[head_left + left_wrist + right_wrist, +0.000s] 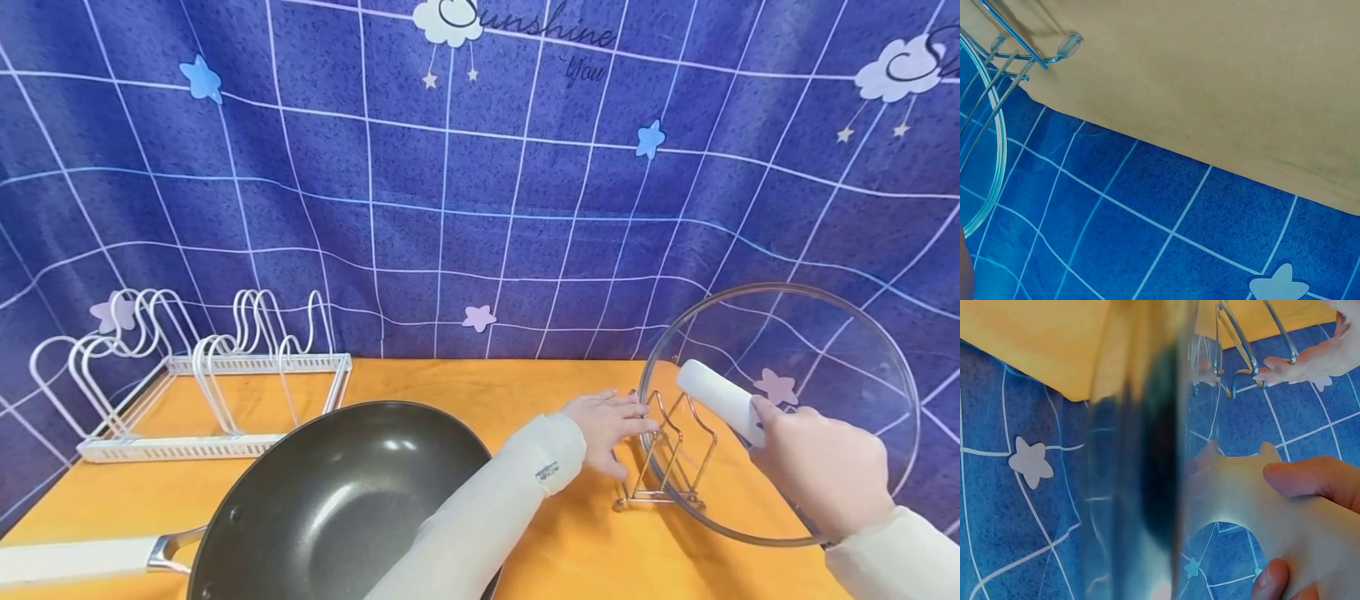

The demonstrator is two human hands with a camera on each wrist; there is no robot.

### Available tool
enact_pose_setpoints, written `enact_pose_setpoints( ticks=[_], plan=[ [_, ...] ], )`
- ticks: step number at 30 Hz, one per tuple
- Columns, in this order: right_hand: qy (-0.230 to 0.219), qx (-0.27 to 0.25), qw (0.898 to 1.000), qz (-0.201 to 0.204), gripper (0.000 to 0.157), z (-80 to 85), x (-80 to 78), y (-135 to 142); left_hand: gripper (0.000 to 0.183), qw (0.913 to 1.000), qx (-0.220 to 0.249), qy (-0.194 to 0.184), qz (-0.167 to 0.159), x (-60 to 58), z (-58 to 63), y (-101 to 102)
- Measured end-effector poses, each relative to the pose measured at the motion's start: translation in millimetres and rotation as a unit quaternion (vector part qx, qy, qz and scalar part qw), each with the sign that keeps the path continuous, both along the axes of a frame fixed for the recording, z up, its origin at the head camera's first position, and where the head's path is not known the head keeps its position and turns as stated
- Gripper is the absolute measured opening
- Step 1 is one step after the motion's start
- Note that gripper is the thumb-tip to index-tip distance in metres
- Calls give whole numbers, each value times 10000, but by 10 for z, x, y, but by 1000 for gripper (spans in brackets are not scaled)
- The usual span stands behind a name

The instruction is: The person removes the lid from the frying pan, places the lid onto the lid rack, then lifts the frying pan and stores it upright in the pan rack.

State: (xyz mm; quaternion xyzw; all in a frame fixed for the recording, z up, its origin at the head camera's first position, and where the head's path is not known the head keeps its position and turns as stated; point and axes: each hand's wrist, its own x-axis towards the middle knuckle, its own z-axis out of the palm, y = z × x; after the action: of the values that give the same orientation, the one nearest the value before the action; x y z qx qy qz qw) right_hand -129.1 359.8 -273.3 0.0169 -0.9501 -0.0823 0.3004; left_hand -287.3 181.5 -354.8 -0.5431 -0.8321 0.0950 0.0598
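My right hand [828, 467] grips the white handle [712, 396] of a round glass pot lid [802, 346]. The lid stands upright on edge, with its lower left rim among the wires of a small metal lid rack [652, 498]. Fingers fairly straight, my left hand [611, 429] reaches to the rack's left side, and its fingertips touch the wire in the right wrist view. That view also shows the thumb [1310, 478] on the white handle [1241, 487]. In the left wrist view the rack [1022, 57] and lid rim [999, 150] appear at the left.
A dark frying pan [360, 492] with a white handle [82, 560] sits at the front, partly hidden by the left sleeve [480, 508]. Behind it at left stands a white wire rack [187, 447]. A blue patterned curtain [420, 242] hangs behind the orange tabletop [555, 379].
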Motion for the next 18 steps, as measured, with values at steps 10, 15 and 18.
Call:
enact_pose_setpoints(
  ticks=[10, 15, 18],
  plan=[
    [719, -4, 9974, 62, 54, -120, -79, -42, 83, 10000, -23, 76, -9, -8, -9, 9],
    [732, -9, 9973, 41, 55, -139, -97, -111, 82, 10000, -32, 24, 24, -10, -22, 12],
    [821, -21, 9966, 52, 53, -152, -122, -135, 82, 10000, -33, -1, 21, -17, -34, 11]
  ],
)
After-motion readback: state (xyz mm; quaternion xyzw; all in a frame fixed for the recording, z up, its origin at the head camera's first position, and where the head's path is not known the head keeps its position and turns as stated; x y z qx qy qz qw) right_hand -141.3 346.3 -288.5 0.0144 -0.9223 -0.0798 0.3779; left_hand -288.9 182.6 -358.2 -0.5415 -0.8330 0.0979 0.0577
